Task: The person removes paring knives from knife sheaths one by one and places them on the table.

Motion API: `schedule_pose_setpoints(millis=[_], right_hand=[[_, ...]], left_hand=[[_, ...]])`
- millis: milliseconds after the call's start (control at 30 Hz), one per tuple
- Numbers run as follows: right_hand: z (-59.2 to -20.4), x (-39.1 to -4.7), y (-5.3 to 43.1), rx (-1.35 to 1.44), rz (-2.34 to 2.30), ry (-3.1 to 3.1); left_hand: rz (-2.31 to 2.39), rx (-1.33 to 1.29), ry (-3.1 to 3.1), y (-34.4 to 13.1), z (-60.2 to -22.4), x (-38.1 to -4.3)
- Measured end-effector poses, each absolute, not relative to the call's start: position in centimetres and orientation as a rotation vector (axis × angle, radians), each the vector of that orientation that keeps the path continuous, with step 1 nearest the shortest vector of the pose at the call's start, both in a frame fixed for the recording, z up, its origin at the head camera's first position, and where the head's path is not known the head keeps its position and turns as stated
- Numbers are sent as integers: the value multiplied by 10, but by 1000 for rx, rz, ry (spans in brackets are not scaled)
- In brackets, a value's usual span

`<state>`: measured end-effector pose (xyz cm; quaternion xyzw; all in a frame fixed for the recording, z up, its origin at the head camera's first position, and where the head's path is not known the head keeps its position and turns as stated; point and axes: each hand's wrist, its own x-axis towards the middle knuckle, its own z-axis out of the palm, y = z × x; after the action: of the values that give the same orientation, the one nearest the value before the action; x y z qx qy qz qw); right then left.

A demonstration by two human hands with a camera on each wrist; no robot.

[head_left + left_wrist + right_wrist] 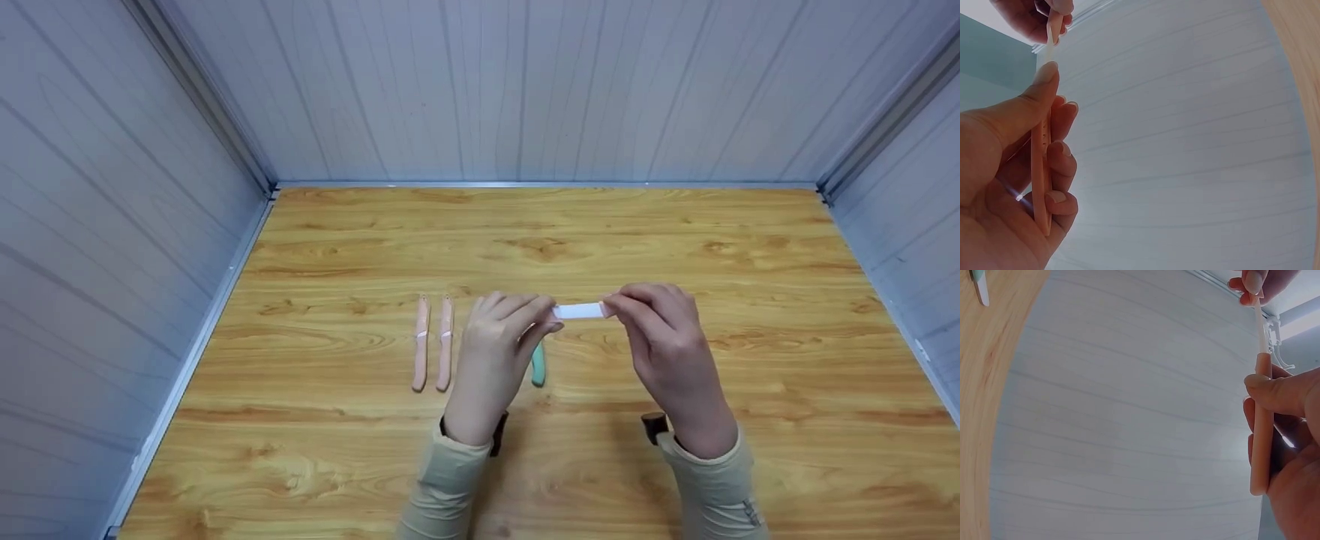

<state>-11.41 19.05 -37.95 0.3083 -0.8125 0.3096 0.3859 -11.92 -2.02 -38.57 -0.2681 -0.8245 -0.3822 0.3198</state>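
Note:
Both hands hold one pink knife with a white blade (579, 311) level above the table. My left hand (499, 352) grips its pink slotted sheath (1040, 180), thumb and fingers closed round it. My right hand (667, 349) grips the pink handle (1262, 433). A length of white blade shows bare between the two hands; whether its tip is still inside the sheath cannot be told. Below, on the table, a green-handled knife (538, 366) lies just right of the left hand, partly hidden by it. Its white blade shows in the right wrist view.
Two pink knives, a left one (421, 345) and a right one (445, 345), lie side by side on the wooden table (600, 240) left of the left hand. Pale panel walls (487, 97) close in the table at the back and both sides.

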Motion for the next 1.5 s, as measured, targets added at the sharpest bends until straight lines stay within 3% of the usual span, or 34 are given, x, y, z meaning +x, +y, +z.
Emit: schedule_pose_setpoints(millis=[1033, 1500], right_hand=[[-384, -121, 204, 638, 800, -2167], [-394, -125, 197, 496, 1012, -2239]], left_hand=[[-1173, -609, -2230, -30, -392, -127], [-1157, -646, -2410, -27, -396, -129]])
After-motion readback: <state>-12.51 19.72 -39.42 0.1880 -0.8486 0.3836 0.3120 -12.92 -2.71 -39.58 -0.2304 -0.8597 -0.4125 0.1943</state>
